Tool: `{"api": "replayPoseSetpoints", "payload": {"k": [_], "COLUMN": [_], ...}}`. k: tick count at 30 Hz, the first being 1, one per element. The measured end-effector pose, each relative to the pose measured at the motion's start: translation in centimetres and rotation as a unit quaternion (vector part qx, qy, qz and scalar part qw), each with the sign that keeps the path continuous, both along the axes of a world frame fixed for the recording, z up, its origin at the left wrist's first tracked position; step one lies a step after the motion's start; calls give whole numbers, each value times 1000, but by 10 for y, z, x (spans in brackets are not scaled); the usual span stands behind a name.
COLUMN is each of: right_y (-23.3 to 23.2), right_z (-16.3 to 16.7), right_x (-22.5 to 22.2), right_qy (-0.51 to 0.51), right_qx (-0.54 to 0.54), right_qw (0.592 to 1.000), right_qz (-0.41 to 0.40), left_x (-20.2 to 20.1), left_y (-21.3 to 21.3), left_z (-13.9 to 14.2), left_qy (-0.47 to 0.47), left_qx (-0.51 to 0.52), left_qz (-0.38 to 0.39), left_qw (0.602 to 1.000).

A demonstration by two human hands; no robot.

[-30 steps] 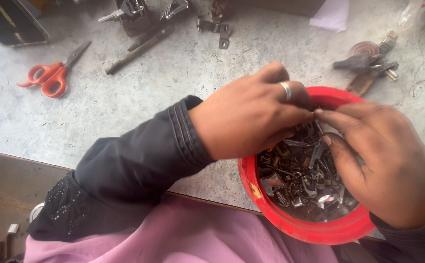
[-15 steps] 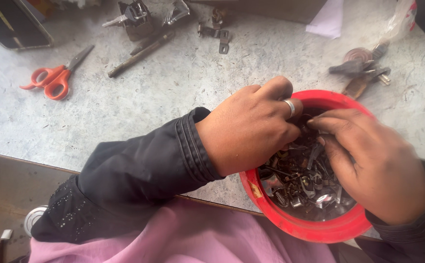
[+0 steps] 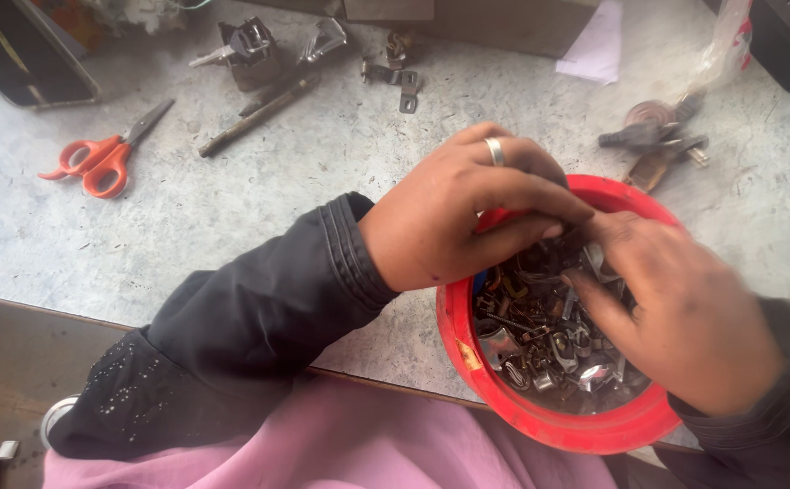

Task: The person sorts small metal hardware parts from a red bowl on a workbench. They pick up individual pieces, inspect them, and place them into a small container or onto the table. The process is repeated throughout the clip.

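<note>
Grip: left hand (image 3: 467, 217), ring on one finger, fingers curled over the far rim of the red bowl (image 3: 540, 418); fingertips pinched on a small dark metal piece at the top of the heap, exact hold hidden. Right hand (image 3: 684, 317), lower right of frame, fingers sunk into the same heap of small metal parts (image 3: 540, 349); whether it grasps anything cannot be told. Fingertips of both hands meet at the bowl's upper centre, the parts lying directly beneath and toward the viewer.

Bowl: at the near edge of the grey worktop (image 3: 232, 199), lower right.

Surroundings: orange-handled scissors (image 3: 105, 156), upper left; metal fittings (image 3: 259, 50), top centre; further hardware (image 3: 653, 136), upper right.
</note>
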State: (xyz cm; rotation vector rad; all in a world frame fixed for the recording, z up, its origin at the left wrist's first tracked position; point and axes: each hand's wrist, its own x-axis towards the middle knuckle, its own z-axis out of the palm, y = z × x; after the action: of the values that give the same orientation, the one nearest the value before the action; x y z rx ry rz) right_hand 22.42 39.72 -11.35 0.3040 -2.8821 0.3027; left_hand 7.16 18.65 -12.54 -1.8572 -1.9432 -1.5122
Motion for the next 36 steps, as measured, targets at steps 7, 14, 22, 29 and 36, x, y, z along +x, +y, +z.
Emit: {"api": "replayPoseSetpoints", "payload": {"k": [7, 14, 22, 29, 36], "right_y": [0, 1, 7, 13, 17], "right_z": [3, 11, 10, -5, -6], "right_x": [1, 8, 15, 29, 25], "right_qy": [-30, 6, 44, 73, 102], "right_qx": [-42, -220, -250, -355, -317], "right_qw": [999, 975, 965, 930, 941], "right_qz": [4, 29, 66, 58, 66], "left_x": [4, 11, 16, 14, 9], "left_y": [-1, -1, 1, 1, 0], "left_z": [3, 5, 3, -3, -8], "left_qy": [-77, -87, -36, -159, -261], "left_qx": [20, 20, -33, -35, -53], "left_qz": [-65, -70, -38, -88, -139], "left_qw": [995, 994, 998, 983, 954]}}
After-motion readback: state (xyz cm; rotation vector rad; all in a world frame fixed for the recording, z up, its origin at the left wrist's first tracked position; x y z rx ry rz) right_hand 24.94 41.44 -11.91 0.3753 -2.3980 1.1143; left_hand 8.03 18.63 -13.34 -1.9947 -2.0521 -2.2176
